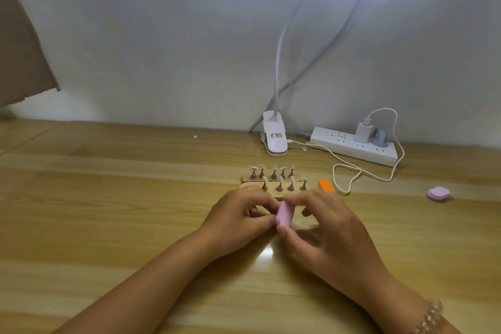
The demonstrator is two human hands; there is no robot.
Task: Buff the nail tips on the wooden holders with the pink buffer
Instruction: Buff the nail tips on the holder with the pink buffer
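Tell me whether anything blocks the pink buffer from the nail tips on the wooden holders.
Nothing visible does. The right hand holds the pink buffer just in front of the near wooden holder, with the left hand curled beside it; the nail tips stand uncovered behind.

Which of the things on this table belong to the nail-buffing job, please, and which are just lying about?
Job: pink rectangular buffer block, pinched by the right hand; left hand beside it; two wooden holders of clear nail tips.
Lying about: orange buffer block; lilac square pad; white clip lamp; white power strip.
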